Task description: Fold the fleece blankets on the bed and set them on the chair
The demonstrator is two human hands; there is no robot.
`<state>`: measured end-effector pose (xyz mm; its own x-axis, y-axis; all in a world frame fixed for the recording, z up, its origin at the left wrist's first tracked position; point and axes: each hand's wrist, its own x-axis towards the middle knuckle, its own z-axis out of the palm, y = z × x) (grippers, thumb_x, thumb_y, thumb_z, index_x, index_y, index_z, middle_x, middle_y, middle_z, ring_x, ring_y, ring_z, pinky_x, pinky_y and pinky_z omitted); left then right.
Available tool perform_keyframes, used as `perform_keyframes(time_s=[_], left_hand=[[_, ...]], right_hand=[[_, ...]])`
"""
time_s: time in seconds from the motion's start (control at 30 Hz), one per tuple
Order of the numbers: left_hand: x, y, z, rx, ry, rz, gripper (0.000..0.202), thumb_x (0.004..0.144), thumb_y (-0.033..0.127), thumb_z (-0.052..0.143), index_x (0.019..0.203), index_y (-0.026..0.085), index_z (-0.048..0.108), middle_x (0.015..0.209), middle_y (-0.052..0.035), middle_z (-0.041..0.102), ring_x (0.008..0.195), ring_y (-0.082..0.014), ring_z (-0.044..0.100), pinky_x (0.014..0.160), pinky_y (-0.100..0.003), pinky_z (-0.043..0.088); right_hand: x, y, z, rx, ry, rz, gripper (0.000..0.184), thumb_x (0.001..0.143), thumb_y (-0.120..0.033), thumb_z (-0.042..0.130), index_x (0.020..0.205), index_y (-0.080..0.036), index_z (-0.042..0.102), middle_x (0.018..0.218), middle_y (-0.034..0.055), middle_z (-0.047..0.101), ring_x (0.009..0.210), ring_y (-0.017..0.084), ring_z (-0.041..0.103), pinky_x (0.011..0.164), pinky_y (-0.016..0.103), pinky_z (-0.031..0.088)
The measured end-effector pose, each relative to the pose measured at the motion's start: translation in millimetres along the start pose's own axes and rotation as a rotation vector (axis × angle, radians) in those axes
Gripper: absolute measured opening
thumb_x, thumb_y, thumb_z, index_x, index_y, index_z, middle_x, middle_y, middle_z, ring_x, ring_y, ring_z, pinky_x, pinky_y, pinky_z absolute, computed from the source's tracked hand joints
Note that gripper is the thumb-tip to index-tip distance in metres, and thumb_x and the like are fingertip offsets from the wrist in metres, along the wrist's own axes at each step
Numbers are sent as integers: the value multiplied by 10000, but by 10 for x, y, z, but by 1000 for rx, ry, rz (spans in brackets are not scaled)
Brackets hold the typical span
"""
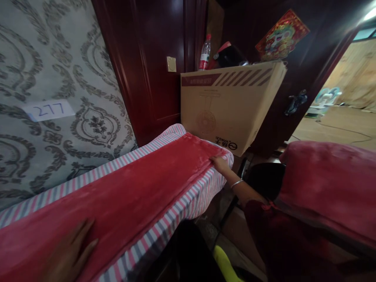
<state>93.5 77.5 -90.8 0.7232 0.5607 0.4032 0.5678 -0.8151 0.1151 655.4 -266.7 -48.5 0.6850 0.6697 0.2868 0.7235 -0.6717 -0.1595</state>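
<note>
Your left hand [70,254] lies flat and open on the one red blanket [132,196] across one striped mattress [188,203], your right hand [219,163] pinches the blanket's far edge, one wall slip [48,109] reads "277", beside one cardboard box [229,105].

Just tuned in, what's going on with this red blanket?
A red plush blanket lies spread along a pink-and-grey striped mattress. The person's left hand rests flat on its near end; the right hand pinches its edge at the far corner, beside a tan cardboard box. More red plush fabric is bunched at the right.
</note>
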Motion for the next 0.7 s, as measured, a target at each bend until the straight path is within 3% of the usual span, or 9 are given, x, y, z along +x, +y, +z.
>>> perform_keyframes(time_s=[0.13, 0.27, 0.43, 0.57, 0.63, 0.7], left_hand=[[-98, 48, 23, -58, -41, -33, 691, 844, 547, 345, 1436, 225, 501, 1396, -118, 617, 1359, -357, 510, 1153, -568, 369], [-130, -4, 35, -106, -21, -23, 674, 864, 553, 337, 1387, 181, 543, 1435, -164, 574, 1361, -371, 502, 1154, -570, 362], [-171, -73, 130, -119, -1, -30, 656, 869, 558, 343, 1385, 211, 553, 1441, -158, 572, 1367, -373, 498, 1161, -595, 337], [-175, -11, 77, -108, -6, -36, 651, 892, 534, 323, 1395, 195, 558, 1449, -160, 566, 1382, -365, 483, 1174, -587, 321], [-164, 44, 22, -92, -29, -32, 648, 894, 528, 334, 1414, 205, 545, 1475, -135, 549, 1400, -344, 466, 1187, -554, 314], [-150, 94, -18, -56, -50, -30, 657, 886, 539, 350, 1426, 214, 536, 1494, -116, 536, 1414, -328, 451, 1196, -528, 303]], right_hand=[[71, 72, 14, -30, -4, 3, 396, 946, -104, 441, 1239, -172, 700, 1235, 129, 701, 1133, 211, 631, 970, 266, 428], [118, 100, 28, -68, -14, 16, 371, 957, -128, 419, 1169, -171, 721, 1174, 136, 714, 1091, 227, 635, 925, 281, 444], [30, 165, 16, -111, -4, 15, 360, 935, -108, 413, 1102, -143, 730, 1141, 157, 711, 1099, 255, 593, 965, 325, 425], [33, 106, -26, -124, 11, 26, 324, 917, -151, 450, 1044, -121, 746, 1088, 182, 715, 1123, 306, 565, 974, 388, 423], [89, 19, -19, -123, 33, 36, 350, 940, -209, 439, 1101, -110, 734, 1129, 199, 703, 1184, 331, 534, 1008, 430, 403], [137, -77, 37, -116, 58, 34, 439, 980, -291, 400, 1295, -113, 648, 1320, 195, 631, 1315, 344, 450, 1078, 476, 349]])
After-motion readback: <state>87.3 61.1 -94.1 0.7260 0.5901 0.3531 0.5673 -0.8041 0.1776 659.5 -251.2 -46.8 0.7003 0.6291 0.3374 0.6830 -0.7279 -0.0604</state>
